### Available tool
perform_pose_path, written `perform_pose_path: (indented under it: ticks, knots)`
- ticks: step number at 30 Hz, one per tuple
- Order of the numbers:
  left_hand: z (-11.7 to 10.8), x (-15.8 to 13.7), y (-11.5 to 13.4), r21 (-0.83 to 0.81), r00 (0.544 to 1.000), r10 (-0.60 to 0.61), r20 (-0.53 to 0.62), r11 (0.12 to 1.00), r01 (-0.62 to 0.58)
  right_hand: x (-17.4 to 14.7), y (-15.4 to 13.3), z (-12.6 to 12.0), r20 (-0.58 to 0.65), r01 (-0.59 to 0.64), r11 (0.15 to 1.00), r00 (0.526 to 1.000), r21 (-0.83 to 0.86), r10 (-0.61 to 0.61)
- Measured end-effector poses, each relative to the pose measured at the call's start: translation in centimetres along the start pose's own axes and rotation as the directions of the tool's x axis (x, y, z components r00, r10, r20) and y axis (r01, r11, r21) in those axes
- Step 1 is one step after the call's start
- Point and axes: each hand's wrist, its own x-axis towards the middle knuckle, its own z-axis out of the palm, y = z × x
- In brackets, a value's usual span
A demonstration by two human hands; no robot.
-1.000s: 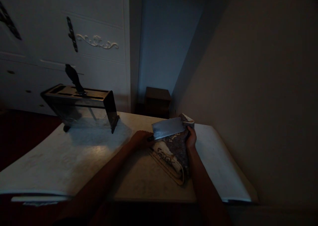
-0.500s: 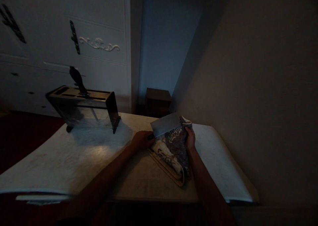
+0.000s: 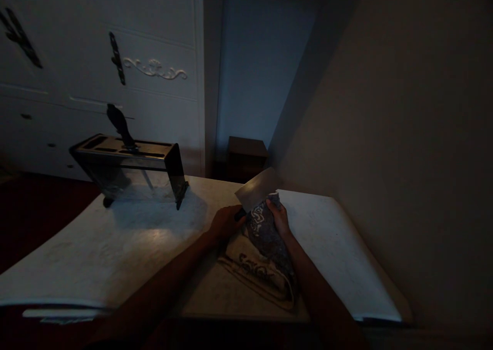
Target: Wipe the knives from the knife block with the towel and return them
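Note:
My left hand [image 3: 226, 222] is closed around the dark handle of a cleaver [image 3: 256, 190], whose wide blade tilts up and to the right above the table. In my right hand [image 3: 279, 215] is a patterned towel [image 3: 259, 273], grey and beige, gripped near its upper edge. A raised fold of the towel lies against the lower part of the blade, while its folded beige lower part hangs down to the table. My right fingers are partly hidden behind the cloth.
A knife block [image 3: 134, 173] with clear sides stands at the left on the white table [image 3: 154, 247], one black-handled knife [image 3: 118, 121] upright in it. Behind are a white cabinet [image 3: 162, 21] and a small brown box-like stand [image 3: 247, 152]. A wall [image 3: 416, 134] borders the right.
My right hand has moved left along the blade with the towel, baring the blade's right end. The towel's lower part has swung down and left. The cleaver is tilted more steeply.

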Motion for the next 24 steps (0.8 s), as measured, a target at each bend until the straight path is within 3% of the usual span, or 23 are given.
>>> perform_pose_path:
  ticks: [6, 14, 19, 24]
  knots:
    - [0.6, 0.0, -0.7, -0.020, 0.998, 0.032, -0.060, 0.999, -0.033, -1.0, 0.6, 1.1, 0.145, -0.013, 0.995, 0.989, -0.097, 0.027]
    - [0.7, -0.1, -0.8, -0.037, 0.994, 0.089, -0.065, 0.995, -0.091, -1.3, 0.0, 0.8, 0.313, -0.001, 0.984, 0.948, -0.176, 0.057]
    - [0.6, -0.2, -1.0, 0.057, 0.989, 0.129, -0.069, 0.991, -0.125, -1.4, -0.1, 0.8, 0.333, 0.011, 0.979, 0.941, -0.202, 0.058]
    - [0.6, 0.0, -1.3, 0.158, 0.985, 0.119, -0.121, 0.982, -0.100, -1.0, 0.6, 0.8, 0.285, 0.021, 0.994, 0.958, -0.111, 0.012]
